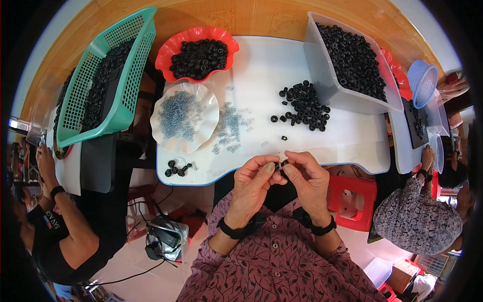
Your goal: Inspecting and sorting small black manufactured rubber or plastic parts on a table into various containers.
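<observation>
Just off the table's front edge, my left hand (253,185) and my right hand (308,182) meet at the fingertips. Each pinches a small black plastic piece (277,165) between thumb and forefinger; the fingers cover much of both pieces. Beyond my hands lies a loose heap of small black plastic pieces (308,106), with one lone piece (285,138) nearer to me. Small metal springs (231,126) are strewn to the left, beside a white scalloped plate (210,105) that bears a pile of them. Several joined black pieces (177,168) rest at the table's front left.
A red scalloped bowl (234,46) of black rings stands at the back left. At the back right is a translucent bin (327,95) full of black pieces. A green basket (132,100) is left of the white table (266,60). Co-workers sit on both sides; a red stool (354,196) stands below.
</observation>
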A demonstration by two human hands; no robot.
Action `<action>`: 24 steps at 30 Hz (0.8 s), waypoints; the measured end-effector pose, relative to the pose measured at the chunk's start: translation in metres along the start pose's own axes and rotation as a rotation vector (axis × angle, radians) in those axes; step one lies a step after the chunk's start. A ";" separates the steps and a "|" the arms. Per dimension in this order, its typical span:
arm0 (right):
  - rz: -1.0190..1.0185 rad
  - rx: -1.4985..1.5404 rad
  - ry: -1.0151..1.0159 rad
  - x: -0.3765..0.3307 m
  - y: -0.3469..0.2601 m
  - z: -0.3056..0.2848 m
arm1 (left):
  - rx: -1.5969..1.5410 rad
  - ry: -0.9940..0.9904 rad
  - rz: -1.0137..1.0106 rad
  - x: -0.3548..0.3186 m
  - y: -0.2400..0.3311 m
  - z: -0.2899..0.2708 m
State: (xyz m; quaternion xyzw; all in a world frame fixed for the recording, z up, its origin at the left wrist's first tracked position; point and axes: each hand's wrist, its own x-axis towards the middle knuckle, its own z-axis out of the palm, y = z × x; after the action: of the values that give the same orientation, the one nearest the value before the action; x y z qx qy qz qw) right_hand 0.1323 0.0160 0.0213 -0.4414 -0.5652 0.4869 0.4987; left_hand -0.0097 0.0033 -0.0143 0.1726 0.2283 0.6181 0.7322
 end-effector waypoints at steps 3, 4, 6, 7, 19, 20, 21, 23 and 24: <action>0.056 0.001 0.009 0.000 0.002 -0.003 | 0.018 0.011 0.002 0.000 0.001 0.004; 0.066 -0.007 0.007 0.000 0.003 -0.003 | 0.028 0.024 0.002 0.000 0.001 0.005; 0.065 0.003 0.005 0.001 0.000 -0.003 | 0.024 0.014 0.002 0.000 0.000 0.004; 0.064 0.012 0.002 0.002 -0.002 -0.003 | 0.020 0.004 0.001 0.000 0.000 0.004; 0.087 0.093 0.061 0.002 -0.003 -0.007 | -0.226 0.001 -0.134 0.001 0.001 0.006; 0.087 0.093 0.061 0.002 -0.004 -0.005 | -0.226 0.001 -0.133 0.001 0.000 0.005; 0.078 0.120 0.066 0.002 -0.006 -0.002 | -0.261 -0.026 -0.138 0.002 -0.001 0.001; 0.070 0.148 0.068 0.001 -0.007 0.003 | -0.297 -0.052 -0.140 0.001 -0.002 -0.001; 0.072 0.139 0.067 0.001 -0.006 0.004 | -0.288 -0.048 -0.138 0.001 -0.002 -0.001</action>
State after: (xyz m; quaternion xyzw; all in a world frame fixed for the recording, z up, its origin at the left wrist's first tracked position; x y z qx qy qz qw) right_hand 0.1285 0.0161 0.0277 -0.4416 -0.4969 0.5274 0.5290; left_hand -0.0085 0.0041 -0.0170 0.0645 0.1310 0.5883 0.7954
